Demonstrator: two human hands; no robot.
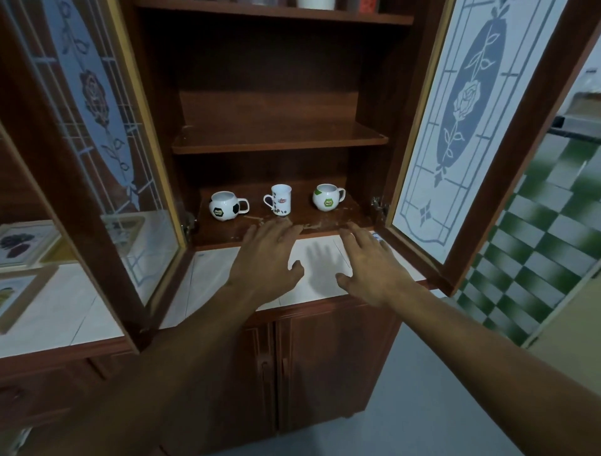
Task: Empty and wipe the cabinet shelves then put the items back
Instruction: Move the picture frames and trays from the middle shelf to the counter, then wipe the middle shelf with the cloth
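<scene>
The wooden cabinet stands open in front of me. On its bottom shelf (341, 218) stand three white mugs: a football-patterned mug (225, 205) at the left, a taller straight mug (281, 199) in the middle, and a round mug with green patches (327, 197) at the right. The middle shelf (279, 140) is bare. My left hand (266, 257) hovers over the shelf's front edge, fingers spread, holding nothing. My right hand (367, 263) hangs beside it over the white tiled counter (211, 276), also spread and empty.
Two frosted glass doors with rose patterns swing outward, the left door (97, 136) and the right door (481, 123). The top shelf holds a white object (315, 4). Framed pictures (22, 244) lie on the counter at the left. Closed lower doors (312, 367) are below.
</scene>
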